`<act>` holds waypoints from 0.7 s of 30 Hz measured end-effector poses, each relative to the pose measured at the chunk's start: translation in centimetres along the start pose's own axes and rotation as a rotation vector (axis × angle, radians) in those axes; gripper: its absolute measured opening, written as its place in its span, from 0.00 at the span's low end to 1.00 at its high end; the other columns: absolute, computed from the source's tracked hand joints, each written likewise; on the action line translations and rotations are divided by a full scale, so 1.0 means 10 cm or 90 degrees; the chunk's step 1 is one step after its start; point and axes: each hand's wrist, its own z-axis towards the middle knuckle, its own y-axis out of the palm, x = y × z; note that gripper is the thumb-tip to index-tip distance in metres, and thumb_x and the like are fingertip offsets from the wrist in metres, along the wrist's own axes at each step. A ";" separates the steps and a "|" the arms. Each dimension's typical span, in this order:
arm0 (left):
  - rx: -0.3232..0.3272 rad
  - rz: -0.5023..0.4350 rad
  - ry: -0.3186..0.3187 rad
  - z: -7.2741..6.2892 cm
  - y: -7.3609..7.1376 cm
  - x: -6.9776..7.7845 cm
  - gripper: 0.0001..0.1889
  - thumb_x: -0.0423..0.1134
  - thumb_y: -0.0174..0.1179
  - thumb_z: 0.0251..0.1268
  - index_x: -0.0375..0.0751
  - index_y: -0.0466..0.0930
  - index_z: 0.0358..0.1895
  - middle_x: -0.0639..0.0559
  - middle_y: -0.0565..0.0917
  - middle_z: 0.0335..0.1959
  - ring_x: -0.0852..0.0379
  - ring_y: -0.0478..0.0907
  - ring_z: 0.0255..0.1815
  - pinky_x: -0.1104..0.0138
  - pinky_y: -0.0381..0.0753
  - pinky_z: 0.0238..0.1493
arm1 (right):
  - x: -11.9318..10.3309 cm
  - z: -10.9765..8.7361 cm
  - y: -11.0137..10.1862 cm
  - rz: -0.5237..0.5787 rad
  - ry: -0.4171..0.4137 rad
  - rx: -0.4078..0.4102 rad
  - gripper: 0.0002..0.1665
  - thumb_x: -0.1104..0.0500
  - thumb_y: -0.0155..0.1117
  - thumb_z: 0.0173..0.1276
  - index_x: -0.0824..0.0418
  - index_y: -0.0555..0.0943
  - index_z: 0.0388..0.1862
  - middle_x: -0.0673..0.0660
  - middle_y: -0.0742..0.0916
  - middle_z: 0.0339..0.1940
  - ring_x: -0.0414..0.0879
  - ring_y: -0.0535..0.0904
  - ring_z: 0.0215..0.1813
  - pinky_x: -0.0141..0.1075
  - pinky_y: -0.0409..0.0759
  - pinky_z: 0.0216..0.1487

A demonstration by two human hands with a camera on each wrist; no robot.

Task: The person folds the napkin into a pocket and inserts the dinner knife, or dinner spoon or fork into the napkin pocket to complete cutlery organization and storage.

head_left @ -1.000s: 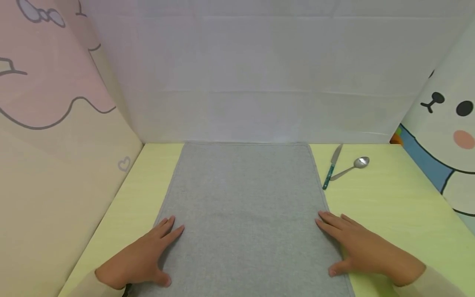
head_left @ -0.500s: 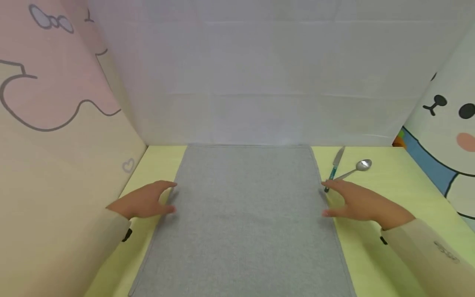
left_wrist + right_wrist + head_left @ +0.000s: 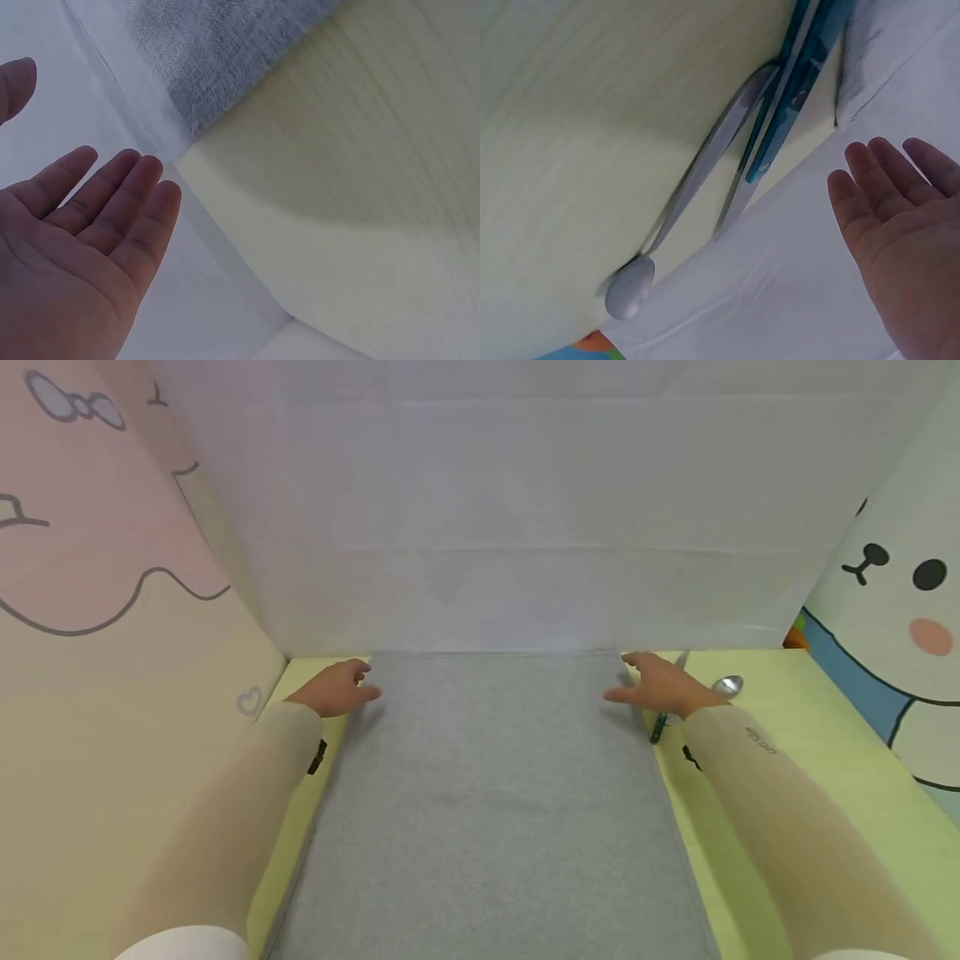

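Note:
A grey cloth [image 3: 487, 793] lies flat down the middle of the table, its far edge along the back wall. Near its far left corner is my left hand [image 3: 335, 688], fingers extended and holding nothing; the left wrist view shows the cloth's corner [image 3: 217, 82] just past the fingertips. My right hand [image 3: 660, 683] hovers by the far right corner, its palm bare in the right wrist view. Beneath and beside that hand lie a knife [image 3: 791, 97] with a green handle and a metal spoon [image 3: 630, 286]. The right hand partly hides both in the head view.
The pale yellow-green table [image 3: 825, 793] shows on both sides of the cloth. A white sheet [image 3: 487, 527] rises along the back edge. Printed panels stand at the left [image 3: 112, 693] and right [image 3: 892, 635].
Both hands have left the cloth's near sides and moved forward to its far corners, fingers still loose. The cloth, knife and spoon lie where they were.

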 end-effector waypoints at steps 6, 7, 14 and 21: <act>0.031 -0.008 -0.044 0.21 0.12 -0.04 0.41 0.52 0.55 0.76 0.27 0.54 0.78 0.29 0.63 0.76 0.32 0.60 0.76 0.43 0.60 0.74 | 0.00 0.24 0.11 -0.085 0.001 -0.001 0.52 0.45 0.66 0.73 0.78 0.57 0.77 0.78 0.64 0.76 0.72 0.57 0.77 0.62 0.57 0.75; 0.034 -0.006 -0.060 0.25 0.14 -0.05 0.41 0.53 0.54 0.76 0.27 0.54 0.79 0.29 0.62 0.76 0.32 0.60 0.76 0.43 0.60 0.74 | 0.00 0.27 0.11 -0.092 0.002 0.001 0.50 0.45 0.64 0.74 0.79 0.57 0.77 0.78 0.64 0.76 0.72 0.57 0.77 0.62 0.57 0.75; 0.030 -0.029 -0.136 0.43 0.20 -0.06 0.42 0.55 0.50 0.76 0.27 0.51 0.80 0.29 0.61 0.77 0.32 0.59 0.77 0.43 0.61 0.73 | -0.03 0.38 0.13 -0.107 0.020 -0.003 0.45 0.48 0.57 0.76 0.81 0.58 0.74 0.82 0.66 0.72 0.75 0.60 0.74 0.63 0.60 0.73; 0.115 -0.018 -0.139 0.53 0.24 0.02 0.34 0.41 0.51 0.73 0.22 0.58 0.76 0.27 0.67 0.73 0.31 0.64 0.73 0.44 0.65 0.71 | 0.02 0.55 0.19 -0.098 0.064 0.006 0.42 0.53 0.52 0.76 0.80 0.55 0.76 0.81 0.64 0.74 0.74 0.59 0.76 0.62 0.58 0.74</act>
